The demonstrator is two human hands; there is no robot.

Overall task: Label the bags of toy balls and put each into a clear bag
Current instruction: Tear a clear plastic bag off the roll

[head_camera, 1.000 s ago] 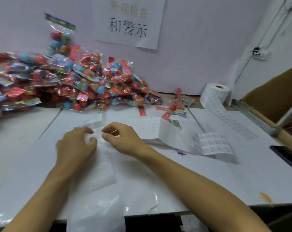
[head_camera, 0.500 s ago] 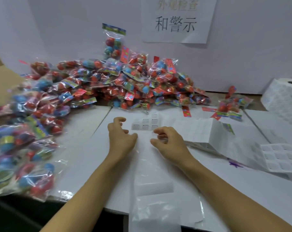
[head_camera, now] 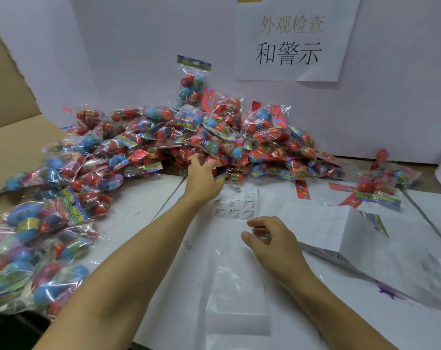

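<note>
A big heap of bags of toy balls (head_camera: 164, 137), red and blue balls in crinkly clear wrap, lies along the back wall and spills down the left side. My left hand (head_camera: 203, 176) reaches out to the heap's front edge, fingers spread and touching a bag there, gripping nothing that I can see. My right hand (head_camera: 270, 238) hovers with loosely curled fingers over the stack of clear bags (head_camera: 236, 294) in front of me. A small sheet of warning labels (head_camera: 236, 204) lies between my hands.
A few loose ball bags (head_camera: 381, 185) lie at the right. Folded label backing sheets (head_camera: 323, 226) spread to the right of my right hand. A cardboard flap (head_camera: 9, 102) stands at the left. A paper sign (head_camera: 290, 44) hangs on the wall.
My left hand left the clear bags and stretched forward to the front of the heap. My right hand stayed by the clear bags. The view shifted leftward.
</note>
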